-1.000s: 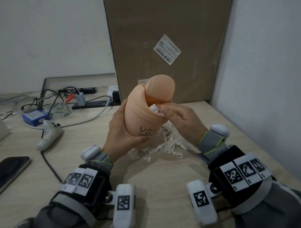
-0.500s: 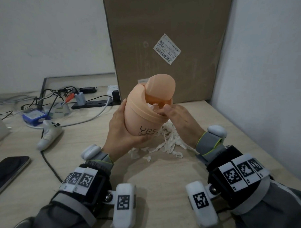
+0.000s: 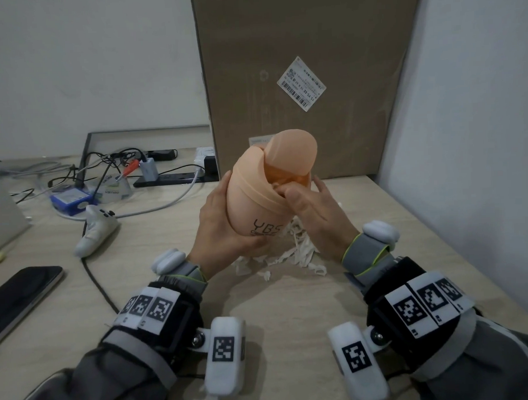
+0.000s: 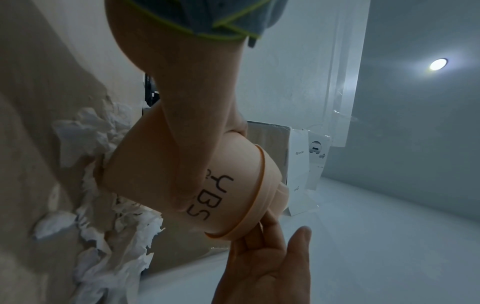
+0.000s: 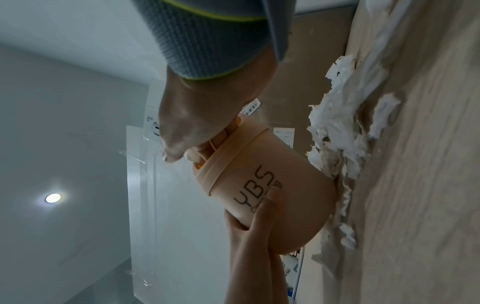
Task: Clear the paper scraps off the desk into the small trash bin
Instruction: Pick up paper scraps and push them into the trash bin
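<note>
**Two hands on the bin, scrap pile left below**

Two hands at work. Left hand [image 3: 225,228] is wrapped round the lower body of the bin [image 3: 256,200], holding it up off the desk [image 3: 290,312] and tilted toward the person. Fingers and thumb curl firmly round the wall. Right hand [image 3: 314,210] has thumb and fingertips poked into the bin mouth under the swing lid [image 3: 294,152], pinched together. Whether it holds paper in there I cannot tell; the tips are hidden inside. Its little finger sticks out straight.

Scraps [image 3: 291,252]: a loose white heap of torn strips on the desk, right under and behind the lifted bin, a few stray bits just beside the heap toward the person. Plenty left, so the task looks partway done.

Handling, judged: scraps are very light, soft and crumpled, and tangle together. Best taken as a bunched pinch from the top of the heap; flat bits may need scraping up with fingertips. Stray pieces could flutter off or snag on the lid. Bin is smooth, rigid plastic and light; a grip round the body works, but it may slip when tilted.

Also on the desk: cardboard box [image 3: 306,78] behind, phone [image 3: 20,295] and cables [image 3: 106,166] off to the left.
</note>
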`<state>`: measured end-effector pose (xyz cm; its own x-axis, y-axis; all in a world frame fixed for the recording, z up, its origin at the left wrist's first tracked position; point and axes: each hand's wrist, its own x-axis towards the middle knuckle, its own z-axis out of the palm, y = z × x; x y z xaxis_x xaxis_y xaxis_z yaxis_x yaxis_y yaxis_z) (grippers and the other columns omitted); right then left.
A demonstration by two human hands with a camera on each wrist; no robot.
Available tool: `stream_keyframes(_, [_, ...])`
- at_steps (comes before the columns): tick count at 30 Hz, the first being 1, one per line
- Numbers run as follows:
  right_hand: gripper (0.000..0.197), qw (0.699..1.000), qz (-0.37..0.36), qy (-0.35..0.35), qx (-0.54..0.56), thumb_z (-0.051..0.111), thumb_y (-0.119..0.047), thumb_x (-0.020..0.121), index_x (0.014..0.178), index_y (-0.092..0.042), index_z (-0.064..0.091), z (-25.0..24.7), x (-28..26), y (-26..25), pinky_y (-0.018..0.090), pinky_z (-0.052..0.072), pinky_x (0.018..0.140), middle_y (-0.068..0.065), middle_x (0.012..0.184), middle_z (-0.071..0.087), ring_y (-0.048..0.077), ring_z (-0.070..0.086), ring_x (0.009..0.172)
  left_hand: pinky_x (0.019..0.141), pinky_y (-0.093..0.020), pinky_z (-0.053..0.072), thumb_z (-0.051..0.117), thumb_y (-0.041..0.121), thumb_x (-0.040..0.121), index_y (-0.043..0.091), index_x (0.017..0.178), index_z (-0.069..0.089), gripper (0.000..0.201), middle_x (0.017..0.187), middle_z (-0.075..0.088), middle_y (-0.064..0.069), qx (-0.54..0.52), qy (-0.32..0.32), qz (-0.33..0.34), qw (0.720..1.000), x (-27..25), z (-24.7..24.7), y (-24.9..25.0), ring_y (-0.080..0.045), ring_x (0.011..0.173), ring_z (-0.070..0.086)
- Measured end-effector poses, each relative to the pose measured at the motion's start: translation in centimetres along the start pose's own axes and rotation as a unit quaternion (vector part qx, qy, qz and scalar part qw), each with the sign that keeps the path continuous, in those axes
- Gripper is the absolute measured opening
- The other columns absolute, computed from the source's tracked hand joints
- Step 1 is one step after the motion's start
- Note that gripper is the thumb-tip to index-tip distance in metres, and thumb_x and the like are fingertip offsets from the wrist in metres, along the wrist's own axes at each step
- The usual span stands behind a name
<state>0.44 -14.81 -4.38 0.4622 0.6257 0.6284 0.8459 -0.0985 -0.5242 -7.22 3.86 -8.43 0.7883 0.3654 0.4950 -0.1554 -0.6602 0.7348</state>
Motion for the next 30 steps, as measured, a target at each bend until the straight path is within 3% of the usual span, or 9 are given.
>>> stream_keyframes(5, [0.045,0.988,-0.03,0.153,-0.016,0.024,-0.038,0.094,0.092,-0.017,0.064,-0.6,0.1,-0.5,0.045,0.037,0.099,-0.008,0.089,0.067,0.007,0.056,0.086,0.112,-0.057,0.044,0.087,0.064,0.046,0.035,0.16,0.021,0.136,0.152,0.042,0.0,0.002,0.0,0.002,1.0,0.1,0.0,-0.4,-0.024,0.138,0.044])
stream_keyframes(10, [0.046,0.999,-0.024,0.033,0.036,0.027,-0.046,0.092,0.109,-0.023,0.063,0.4,-0.1,-0.6,0.05,0.028,0.108,-0.037,0.102,0.048,-0.018,0.037,0.109,0.11,-0.057,0.046,0.089,0.062,0.046,0.04,0.159,0.019,0.134,0.152,0.041,0.002,0.007,-0.004,0.008,1.0,0.1,0.1,-0.4,-0.025,0.138,0.044])
stream_keyframes(13, [0.035,0.997,0.016,0.006,0.078,0.03,-0.047,0.094,0.107,-0.03,0.058,0.7,-0.2,-0.4,0.053,0.025,0.11,-0.047,0.101,0.045,0.006,0.039,0.122,0.11,-0.058,0.045,0.087,0.061,0.047,0.04,0.159,0.02,0.132,0.152,0.041,0.003,0.018,-0.013,0.019,1.0,0.1,0.0,-0.4,-0.024,0.138,0.043])
stream_keyframes(15, [0.038,0.997,0.011,0.031,0.075,0.029,-0.041,0.096,0.104,-0.026,0.063,0.2,-0.3,-0.5,0.049,0.032,0.106,-0.043,0.1,0.051,0.004,0.046,0.113,0.111,-0.058,0.045,0.088,0.06,0.046,0.039,0.159,0.02,0.133,0.152,0.041,0.002,0.014,-0.008,0.012,1.0,0.2,0.1,-0.6,-0.025,0.139,0.044])
stream_keyframes(20, [0.048,0.976,-0.019,0.197,0.089,0.025,-0.033,0.094,0.093,-0.01,0.067,-1.5,0.0,0.4,0.026,0.049,0.081,0.003,0.092,0.07,0.011,0.063,0.09,0.111,-0.057,0.045,0.089,0.06,0.045,0.034,0.161,0.021,0.137,0.151,0.044,0.001,-0.012,0.03,-0.001,0.999,0.4,-0.2,-0.9,-0.024,0.138,0.047])
stream_keyframes(22, [0.047,0.961,0.048,0.261,0.071,0.028,-0.036,0.094,0.082,-0.012,0.066,-2.5,0.1,1.5,0.022,0.048,0.071,0.0,0.08,0.068,0.009,0.062,0.077,0.11,-0.056,0.046,0.09,0.061,0.045,0.032,0.161,0.023,0.136,0.149,0.047,0.001,-0.016,0.045,-0.003,0.999,0.5,-0.4,-0.9,-0.023,0.137,0.049])
stream_keyframes(25, [0.052,0.934,0.22,0.281,-0.011,0.026,-0.047,0.092,0.068,-0.018,0.063,-4.8,-0.2,3.5,0.038,0.051,0.071,0.0,0.069,0.065,0.024,0.062,0.069,0.11,-0.057,0.047,0.09,0.064,0.045,0.034,0.159,0.026,0.135,0.148,0.05,0.001,-0.021,0.073,-0.008,0.997,0.6,-0.6,-1.3,-0.025,0.136,0.051])
stream_keyframes(28, [0.061,0.902,0.378,0.183,-0.102,0.021,-0.053,0.093,0.063,-0.017,0.061,-7.9,-1.3,5.2,0.041,0.049,0.079,0.006,0.068,0.065,0.034,0.063,0.073,0.11,-0.057,0.046,0.086,0.067,0.043,0.031,0.16,0.026,0.136,0.15,0.049,-0.001,-0.018,0.1,-0.021,0.995,0.5,-0.8,-0.9,-0.024,0.136,0.05])
stream_keyframes(30, [0.067,0.877,0.455,0.101,-0.117,0.019,-0.053,0.094,0.071,-0.01,0.064,-9.4,-2.3,6.1,0.034,0.046,0.068,0.012,0.07,0.065,0.031,0.064,0.064,0.11,-0.057,0.047,0.084,0.066,0.042,0.032,0.159,0.026,0.135,0.149,0.05,-0.001,-0.026,0.11,-0.03,0.993,0.4,-0.9,-0.7,-0.024,0.135,0.05])
